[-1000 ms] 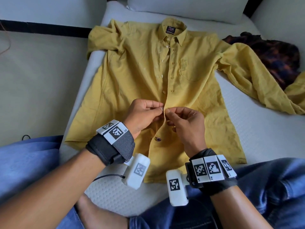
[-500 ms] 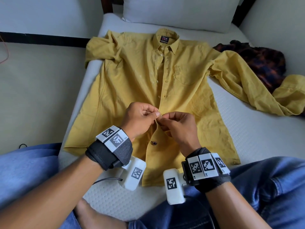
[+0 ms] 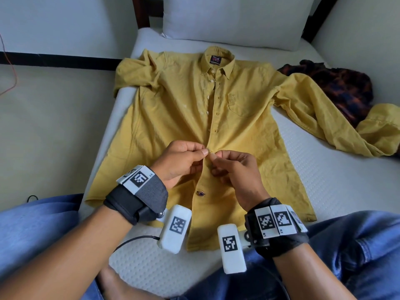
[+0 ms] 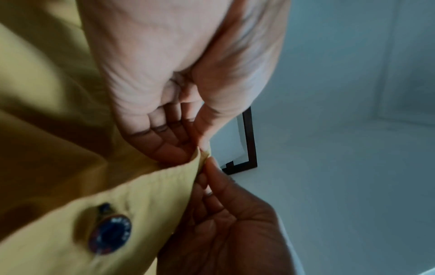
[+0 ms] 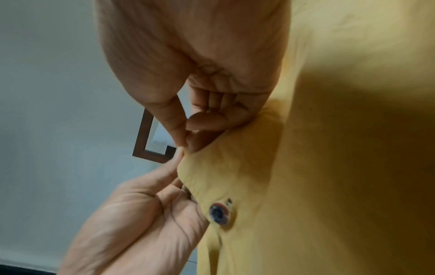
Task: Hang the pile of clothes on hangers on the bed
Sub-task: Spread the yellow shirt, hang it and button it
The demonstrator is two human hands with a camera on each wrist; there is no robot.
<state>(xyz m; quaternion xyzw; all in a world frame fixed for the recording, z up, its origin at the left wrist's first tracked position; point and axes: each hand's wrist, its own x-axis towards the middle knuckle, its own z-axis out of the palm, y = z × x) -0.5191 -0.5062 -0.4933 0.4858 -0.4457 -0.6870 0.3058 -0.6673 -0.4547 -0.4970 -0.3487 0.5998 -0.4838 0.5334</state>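
Observation:
A yellow button-up shirt (image 3: 173, 109) lies flat, front up, on the white mattress (image 3: 324, 169), collar toward the pillow. My left hand (image 3: 203, 152) and right hand (image 3: 214, 155) meet at the front placket just above a dark blue button (image 3: 200, 193). Each pinches the fabric edge between thumb and forefinger. The left wrist view shows the left hand (image 4: 200, 148) pinching a small fold of yellow cloth, the right hand (image 4: 212, 186) touching it from below. In the right wrist view the right hand (image 5: 186, 145) nips the same edge above the button (image 5: 220, 214).
A dark plaid garment (image 3: 337, 87) lies crumpled at the right, partly under the shirt's sleeve (image 3: 324, 118). A white pillow (image 3: 233, 18) is at the head of the bed. The floor (image 3: 54, 126) drops off to the left. My jeans-clad legs (image 3: 357, 245) frame the near edge.
Both hands keep pinching the placket at about the same spot above the dark button, with small finger shifts. The head view has tilted up, showing more of the pillow.

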